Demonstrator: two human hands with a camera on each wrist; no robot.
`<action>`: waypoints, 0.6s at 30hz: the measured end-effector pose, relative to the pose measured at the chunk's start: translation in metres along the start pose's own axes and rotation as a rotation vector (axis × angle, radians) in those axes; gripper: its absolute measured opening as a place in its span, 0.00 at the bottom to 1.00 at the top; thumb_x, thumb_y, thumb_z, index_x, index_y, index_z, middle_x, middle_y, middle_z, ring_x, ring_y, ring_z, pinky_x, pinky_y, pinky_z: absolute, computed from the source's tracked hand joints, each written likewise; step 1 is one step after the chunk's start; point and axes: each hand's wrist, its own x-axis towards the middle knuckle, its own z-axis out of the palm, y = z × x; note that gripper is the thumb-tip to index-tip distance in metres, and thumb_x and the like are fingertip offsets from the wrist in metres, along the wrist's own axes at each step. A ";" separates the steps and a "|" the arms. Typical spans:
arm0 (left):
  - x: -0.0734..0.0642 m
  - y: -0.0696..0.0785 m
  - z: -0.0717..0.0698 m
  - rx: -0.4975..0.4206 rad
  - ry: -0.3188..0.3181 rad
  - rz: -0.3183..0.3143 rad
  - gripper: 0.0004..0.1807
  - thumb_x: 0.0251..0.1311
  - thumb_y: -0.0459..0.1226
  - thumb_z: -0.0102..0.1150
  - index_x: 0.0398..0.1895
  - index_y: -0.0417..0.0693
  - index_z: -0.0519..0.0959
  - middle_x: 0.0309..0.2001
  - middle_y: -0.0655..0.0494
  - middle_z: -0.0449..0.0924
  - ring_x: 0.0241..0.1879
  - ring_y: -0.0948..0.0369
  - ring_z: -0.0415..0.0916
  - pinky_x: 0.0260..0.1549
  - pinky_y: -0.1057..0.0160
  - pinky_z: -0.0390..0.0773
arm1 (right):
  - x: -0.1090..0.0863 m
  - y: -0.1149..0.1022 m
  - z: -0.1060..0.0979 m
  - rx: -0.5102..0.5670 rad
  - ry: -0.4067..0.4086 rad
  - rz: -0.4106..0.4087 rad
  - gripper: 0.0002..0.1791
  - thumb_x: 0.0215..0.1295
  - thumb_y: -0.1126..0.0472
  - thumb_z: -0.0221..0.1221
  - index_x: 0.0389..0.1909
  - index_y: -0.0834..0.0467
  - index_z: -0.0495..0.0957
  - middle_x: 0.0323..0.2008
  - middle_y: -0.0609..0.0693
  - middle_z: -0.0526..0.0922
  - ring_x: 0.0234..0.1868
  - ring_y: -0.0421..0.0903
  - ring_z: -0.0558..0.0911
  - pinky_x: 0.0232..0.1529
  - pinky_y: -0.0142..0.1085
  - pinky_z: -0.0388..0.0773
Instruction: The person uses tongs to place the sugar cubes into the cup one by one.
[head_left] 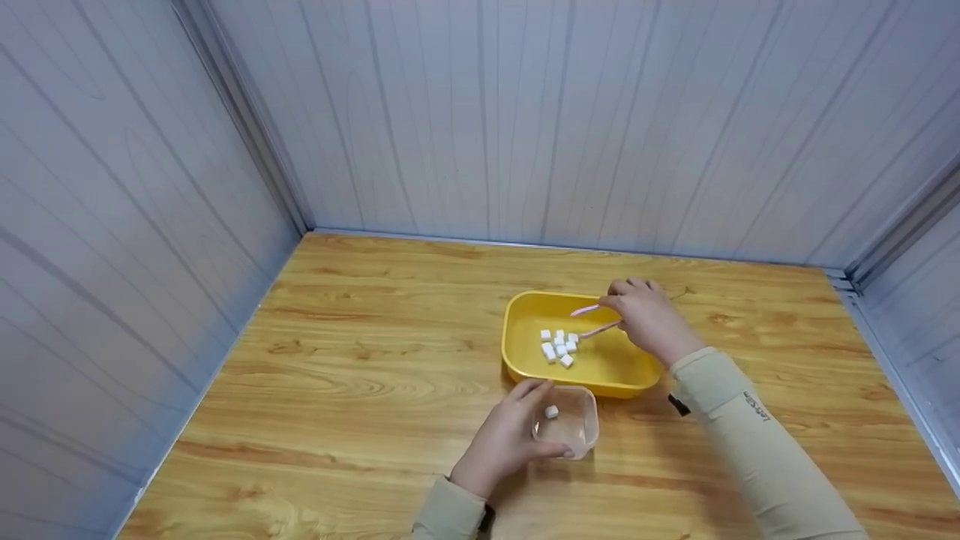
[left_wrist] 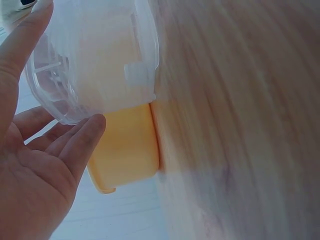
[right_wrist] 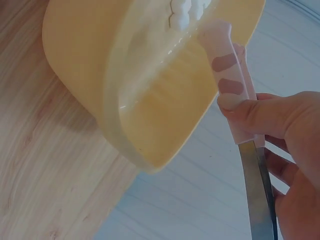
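Note:
My left hand [head_left: 510, 435] grips a small clear plastic container [head_left: 574, 431], thumb on the near side and fingers on the far side. One white cube [head_left: 552, 412] lies inside it. Just beyond stands a yellow basin [head_left: 611, 366] with several white cubes [head_left: 560, 349] grouped on the left of its floor. Over the basin's right part, my right hand [head_left: 651, 321] holds a pair of tongs [right_wrist: 255, 185] with metal arms and pink tips. The tips [head_left: 598, 330] are spread apart and point at the cubes, the lower one right beside the nearest cube.
A wood-grain table [head_left: 360, 360] carries both containers, with the clear one close against the basin's near side. Pale panel walls [head_left: 450, 120] enclose the table at the back, left and right.

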 end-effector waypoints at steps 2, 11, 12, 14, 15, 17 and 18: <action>0.000 0.000 0.000 -0.001 -0.004 -0.006 0.53 0.38 0.53 0.76 0.68 0.40 0.66 0.61 0.56 0.68 0.57 0.61 0.69 0.60 0.64 0.67 | 0.001 -0.001 0.003 -0.008 0.016 -0.013 0.23 0.47 0.69 0.72 0.48 0.57 0.83 0.43 0.53 0.77 0.46 0.55 0.72 0.52 0.55 0.68; -0.001 -0.001 0.000 -0.029 -0.006 0.001 0.52 0.39 0.52 0.76 0.68 0.42 0.65 0.61 0.58 0.67 0.56 0.64 0.68 0.59 0.63 0.68 | 0.004 -0.001 0.014 -0.034 0.057 -0.049 0.20 0.46 0.71 0.72 0.44 0.59 0.84 0.39 0.54 0.75 0.43 0.54 0.71 0.47 0.49 0.68; -0.001 -0.001 0.000 -0.034 -0.007 0.002 0.51 0.39 0.52 0.76 0.68 0.42 0.65 0.61 0.59 0.67 0.56 0.64 0.68 0.59 0.63 0.68 | 0.004 -0.001 0.015 -0.035 0.057 -0.050 0.19 0.46 0.71 0.72 0.43 0.59 0.84 0.39 0.54 0.75 0.43 0.54 0.71 0.47 0.49 0.68; -0.001 -0.001 0.000 -0.034 -0.004 0.004 0.51 0.39 0.52 0.76 0.68 0.42 0.65 0.61 0.59 0.67 0.56 0.64 0.68 0.59 0.63 0.67 | 0.005 -0.002 0.016 -0.032 0.058 -0.047 0.19 0.47 0.72 0.71 0.43 0.59 0.85 0.38 0.54 0.75 0.42 0.54 0.70 0.47 0.49 0.68; -0.001 -0.001 0.000 -0.032 -0.002 0.005 0.51 0.39 0.52 0.76 0.68 0.42 0.65 0.61 0.59 0.67 0.56 0.65 0.68 0.59 0.64 0.67 | 0.005 -0.002 0.016 -0.032 0.058 -0.045 0.19 0.47 0.72 0.71 0.43 0.59 0.85 0.38 0.54 0.75 0.42 0.54 0.70 0.47 0.49 0.68; -0.001 -0.002 0.000 -0.028 0.003 0.007 0.52 0.39 0.53 0.76 0.68 0.42 0.65 0.61 0.59 0.67 0.56 0.64 0.68 0.59 0.64 0.67 | 0.006 -0.002 0.016 -0.030 0.054 -0.040 0.19 0.47 0.72 0.71 0.43 0.59 0.85 0.38 0.54 0.75 0.42 0.54 0.70 0.48 0.49 0.68; -0.001 -0.002 0.000 -0.024 0.005 0.009 0.52 0.38 0.53 0.76 0.68 0.42 0.66 0.61 0.59 0.67 0.56 0.64 0.68 0.59 0.64 0.67 | 0.006 -0.002 0.016 -0.029 0.051 -0.038 0.19 0.47 0.72 0.71 0.43 0.59 0.85 0.38 0.54 0.75 0.42 0.54 0.70 0.48 0.49 0.68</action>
